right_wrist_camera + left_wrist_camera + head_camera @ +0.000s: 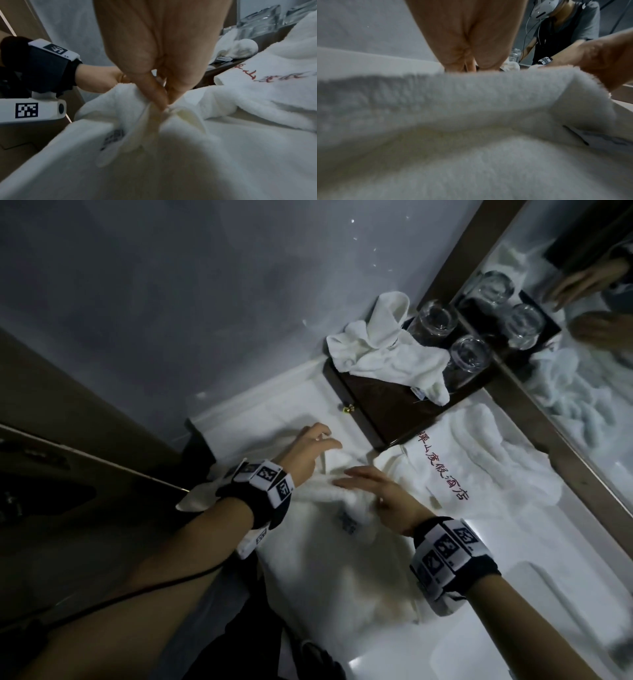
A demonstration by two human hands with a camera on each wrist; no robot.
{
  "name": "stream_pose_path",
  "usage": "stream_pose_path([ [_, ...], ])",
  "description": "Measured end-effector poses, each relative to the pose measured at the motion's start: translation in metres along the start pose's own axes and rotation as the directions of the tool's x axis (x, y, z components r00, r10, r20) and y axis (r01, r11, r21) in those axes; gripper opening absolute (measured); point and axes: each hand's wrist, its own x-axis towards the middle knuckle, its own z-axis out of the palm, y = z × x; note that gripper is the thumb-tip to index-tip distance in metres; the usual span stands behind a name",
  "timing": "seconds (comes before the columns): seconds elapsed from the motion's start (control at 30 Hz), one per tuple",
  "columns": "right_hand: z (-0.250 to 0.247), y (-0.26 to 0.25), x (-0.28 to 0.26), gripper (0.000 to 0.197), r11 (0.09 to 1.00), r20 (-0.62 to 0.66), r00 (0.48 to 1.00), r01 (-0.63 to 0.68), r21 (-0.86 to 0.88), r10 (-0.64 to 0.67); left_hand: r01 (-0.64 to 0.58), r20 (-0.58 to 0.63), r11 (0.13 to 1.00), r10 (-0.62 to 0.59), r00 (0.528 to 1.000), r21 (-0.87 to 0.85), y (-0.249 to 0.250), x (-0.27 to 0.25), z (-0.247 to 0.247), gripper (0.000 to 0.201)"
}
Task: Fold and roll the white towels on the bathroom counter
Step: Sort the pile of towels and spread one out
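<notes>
The white counter [513, 628] is running out of frame at its near end. A white towel [329, 570] is lying across its front edge, part hanging over, its folded ridge blocking most of the left wrist view. The right hand [383, 501] is pinching a bunched fold with thumb and fingers together. The left hand [305, 453] is resting on the towel near the counter's far-left corner, fingers loosely spread; whether they are gripping cannot be told.

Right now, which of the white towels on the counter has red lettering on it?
The folded towel with red lettering, right of both hands. The crumpled towel on the dark wooden box shows no red lettering, and the towel being handled shows a dark mark.
</notes>
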Motion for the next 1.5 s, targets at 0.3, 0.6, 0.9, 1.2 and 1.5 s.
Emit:
stream_pose_path([
  [0.3,0.003,0.007,0.007,0.009,0.936,-0.209,0.938,-0.211,0.283,0.275,0.0,0.026,1.0,0.0,1.0,-0.001,0.002,0.01,0.014,0.032],
  [0.6,-0.011,0.009,0.004,0.023,0.967,-0.416,0.873,-0.231,0.113,0.257,-0.031,0.03,0.995,0.028,0.999,0.09,0.01,0.015,0.001,0.017],
  [0.9,-0.014,0.005,-0.014,0.016,0.987,-0.508,0.847,-0.111,0.115,0.155,-0.025,-0.179,0.947,-0.034,0.983,-0.319,0.019,0.013,0.001,0.023],
  [1.2,0.0,-0.001,-0.013,0.031,0.969,-0.391,0.889,-0.198,0.145,0.24,0.06,-0.182,0.847,-0.182,0.966,-0.528,0.028,0.011,0.001,0.018],
  [1.5,0.002,-0.009,-0.014,0.053,0.928,-0.375,0.853,-0.298,0.221,0.363,0.083,-0.077,0.62,-0.227,0.971,-0.78,0.045,-0.007,-0.01,0.015],
])
